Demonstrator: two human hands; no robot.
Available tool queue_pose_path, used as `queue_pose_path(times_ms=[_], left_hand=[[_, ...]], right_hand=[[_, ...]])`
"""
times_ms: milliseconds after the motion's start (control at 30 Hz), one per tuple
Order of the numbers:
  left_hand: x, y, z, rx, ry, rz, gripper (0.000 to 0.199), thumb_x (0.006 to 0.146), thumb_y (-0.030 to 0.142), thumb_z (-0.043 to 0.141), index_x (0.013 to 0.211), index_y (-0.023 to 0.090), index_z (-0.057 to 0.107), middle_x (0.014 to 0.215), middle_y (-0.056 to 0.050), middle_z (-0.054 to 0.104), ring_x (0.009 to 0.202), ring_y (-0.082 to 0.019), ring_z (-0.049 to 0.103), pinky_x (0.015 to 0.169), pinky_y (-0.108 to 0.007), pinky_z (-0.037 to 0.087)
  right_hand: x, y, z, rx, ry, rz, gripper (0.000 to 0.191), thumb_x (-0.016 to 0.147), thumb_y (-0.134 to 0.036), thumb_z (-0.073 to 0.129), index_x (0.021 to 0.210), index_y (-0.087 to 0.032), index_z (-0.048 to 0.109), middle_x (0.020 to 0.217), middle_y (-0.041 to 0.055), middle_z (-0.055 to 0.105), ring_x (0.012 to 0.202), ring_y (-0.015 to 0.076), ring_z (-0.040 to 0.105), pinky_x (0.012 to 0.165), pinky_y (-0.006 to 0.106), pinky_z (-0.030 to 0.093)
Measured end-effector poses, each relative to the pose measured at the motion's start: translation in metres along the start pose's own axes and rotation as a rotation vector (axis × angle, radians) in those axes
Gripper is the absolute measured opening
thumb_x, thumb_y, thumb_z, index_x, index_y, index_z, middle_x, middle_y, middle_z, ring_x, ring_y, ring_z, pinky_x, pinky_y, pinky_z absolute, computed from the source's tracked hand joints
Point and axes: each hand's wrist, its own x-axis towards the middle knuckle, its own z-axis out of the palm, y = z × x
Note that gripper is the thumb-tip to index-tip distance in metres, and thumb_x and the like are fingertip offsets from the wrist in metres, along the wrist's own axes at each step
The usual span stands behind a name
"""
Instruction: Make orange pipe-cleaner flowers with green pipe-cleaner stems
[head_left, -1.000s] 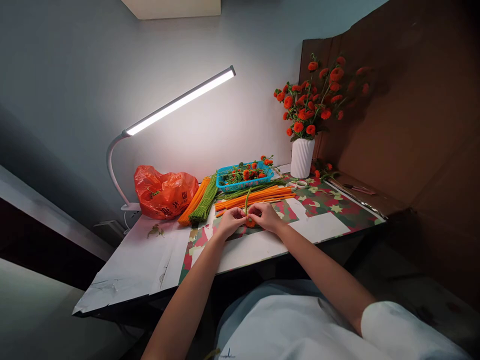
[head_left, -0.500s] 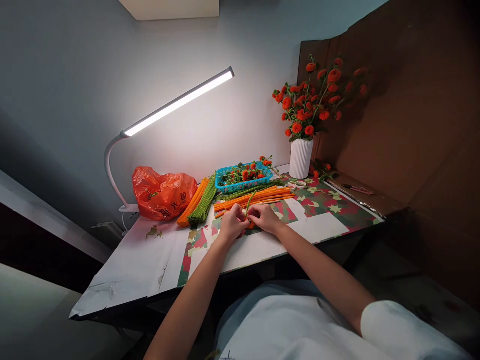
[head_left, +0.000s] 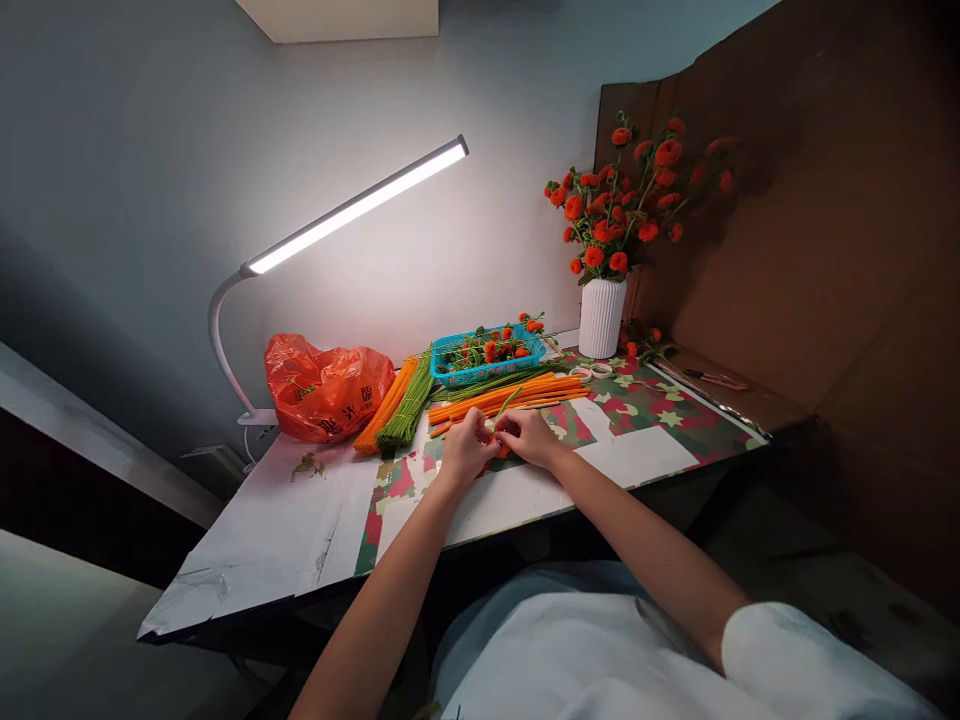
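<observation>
My left hand (head_left: 466, 446) and my right hand (head_left: 529, 437) meet just above the near part of the table, fingers pinched together. Between them they grip a green pipe cleaner (head_left: 510, 399), whose free end sticks up and leans to the right. Some fuzzy orange material (head_left: 504, 452) shows beneath the fingertips; its shape is mostly hidden. Right behind the hands lies a row of loose orange pipe cleaners (head_left: 551, 387), with green ones (head_left: 517, 375) beyond it.
A blue basket (head_left: 469, 376) of orange flowers stands at the back. To the left are bundled orange and green pipe cleaners (head_left: 405, 415), a red plastic bag (head_left: 330, 390) and a lit lamp (head_left: 360, 207). Rolls of tape (head_left: 601, 370) and a white vase (head_left: 602, 318) of flowers are right.
The free end of the green pipe cleaner has tipped further to the right. Both hands stay in nearly the same place, still pinching.
</observation>
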Motion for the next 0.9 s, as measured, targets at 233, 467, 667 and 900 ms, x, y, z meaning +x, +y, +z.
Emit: queue_pose_path(times_ms=[233, 467, 667, 900], left_hand=[[0.002, -0.005, -0.001, -0.148, 0.009, -0.037, 0.023, 0.064, 0.019, 0.062, 0.083, 0.022, 0.050, 0.073, 0.002, 0.063, 0.062, -0.014, 0.059, 0.058, -0.024, 0.044], [0.008, -0.012, 0.001, -0.342, -0.032, -0.106, 0.019, 0.072, 0.035, 0.062, 0.078, 0.017, 0.063, 0.073, -0.003, 0.067, 0.066, -0.016, 0.061, 0.060, -0.026, 0.047], [0.009, -0.010, 0.000, -0.510, -0.063, -0.158, 0.038, 0.070, 0.051, 0.064, 0.082, 0.015, 0.064, 0.070, -0.002, 0.065, 0.061, -0.014, 0.058, 0.051, -0.023, 0.043], [0.007, -0.004, -0.003, -0.622, -0.120, -0.188, 0.042, 0.068, 0.055, 0.067, 0.080, 0.014, 0.067, 0.067, -0.002, 0.064, 0.059, -0.012, 0.055, 0.052, -0.021, 0.043]], right_hand=[[0.002, 0.000, -0.001, 0.071, 0.064, 0.037, 0.004, 0.074, -0.017, 0.060, 0.072, -0.018, 0.063, 0.065, -0.0001, 0.063, 0.059, 0.0131, 0.055, 0.058, 0.024, 0.043], [0.005, 0.002, 0.001, 0.217, 0.175, 0.151, 0.011, 0.072, -0.029, 0.064, 0.071, -0.018, 0.061, 0.067, 0.0009, 0.064, 0.061, 0.0140, 0.058, 0.059, 0.026, 0.047], [0.010, 0.011, 0.003, 0.447, 0.156, 0.271, 0.034, 0.065, -0.048, 0.070, 0.076, -0.018, 0.059, 0.071, 0.0036, 0.066, 0.063, 0.0158, 0.062, 0.058, 0.028, 0.051], [0.010, 0.011, 0.003, 0.592, 0.099, 0.352, 0.040, 0.059, -0.054, 0.072, 0.072, -0.016, 0.068, 0.065, 0.0027, 0.067, 0.060, 0.0149, 0.061, 0.058, 0.028, 0.050]])
